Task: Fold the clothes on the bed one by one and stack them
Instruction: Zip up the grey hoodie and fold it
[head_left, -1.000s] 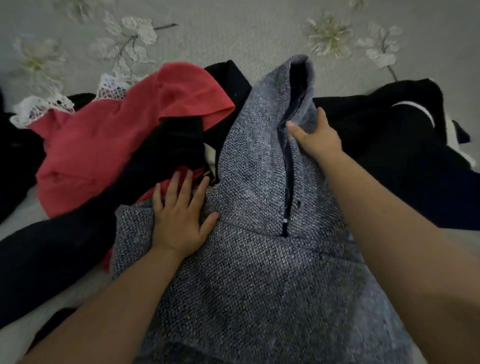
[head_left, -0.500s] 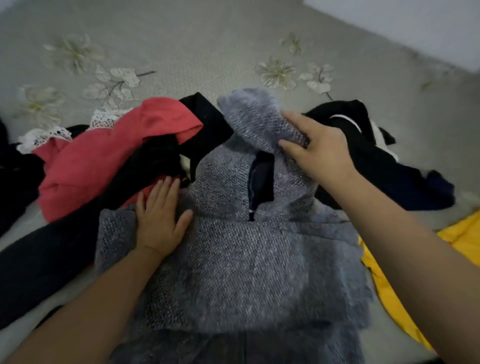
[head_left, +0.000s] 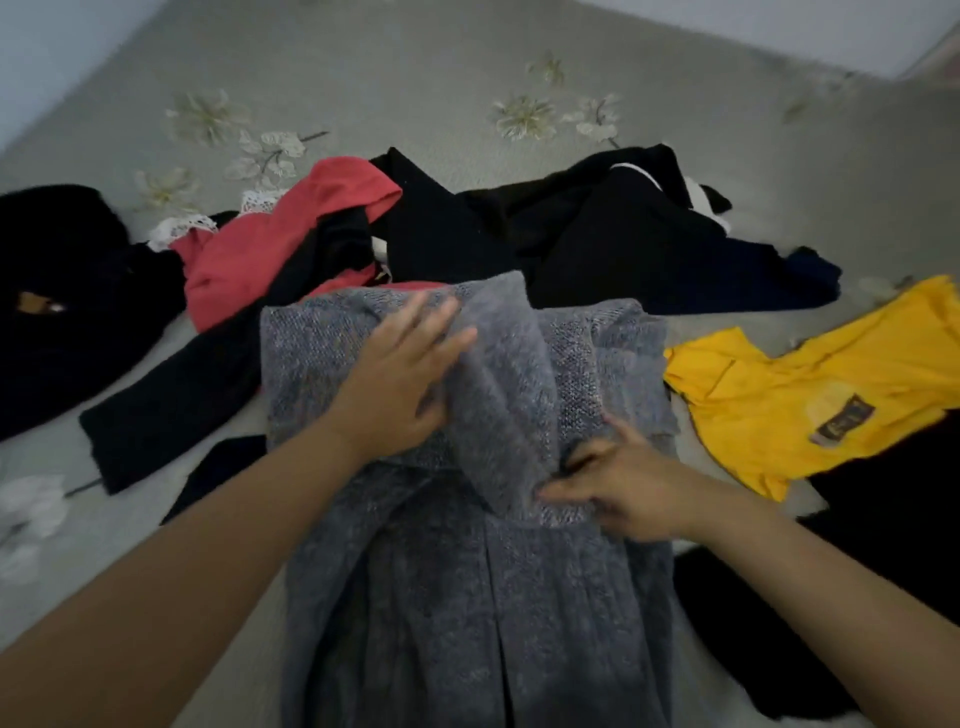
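First garment half folded, the rest of the pile untouched.

The gray hoodie (head_left: 467, 571) lies at the bed's (head_left: 415, 78) 6 o'clock, hood turned down; the left hand (head_left: 400, 384) presses flat on it, the right hand (head_left: 618, 488) pinches the hood's edge. Red top (head_left: 249, 260) at 10, black clothes (head_left: 597, 244) at 12, yellow shirt (head_left: 800, 395) at 3 await; its patch is unreadable.

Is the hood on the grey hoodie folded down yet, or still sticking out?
Folded down. The hood lies over the grey hoodie, the left hand flat on it and the right hand pinching its tip.
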